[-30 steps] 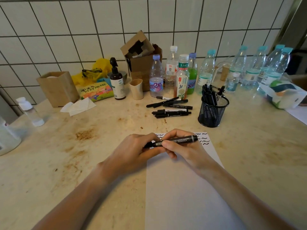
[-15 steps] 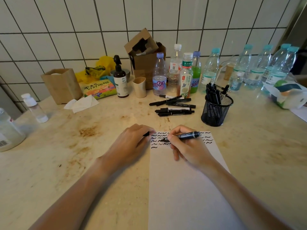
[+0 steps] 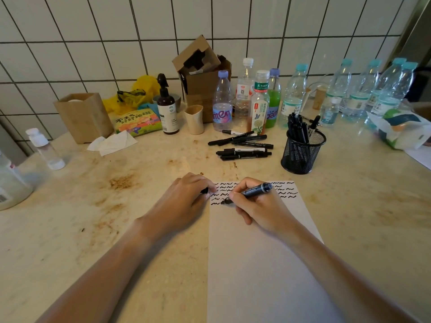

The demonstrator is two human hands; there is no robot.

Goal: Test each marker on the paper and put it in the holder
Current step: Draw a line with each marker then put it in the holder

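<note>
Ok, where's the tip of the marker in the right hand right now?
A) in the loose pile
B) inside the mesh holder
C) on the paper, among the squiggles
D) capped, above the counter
C: the right hand grips the marker with its bare tip down on the paper beside the squiggles.

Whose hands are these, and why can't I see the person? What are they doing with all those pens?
There is no machine here, only a person. The camera sits on their head and looks down, so you see just their arms and hands. The right hand holds a black marker and its tip touches the white paper, which already has rows of little squiggles at the top. The left hand rests at the paper's edge and pinches a small black piece, probably the cap. Behind them, more markers lie loose on the counter, and others stand in a black mesh holder. Bottles and a cardboard box stand along the tiled wall.
</note>
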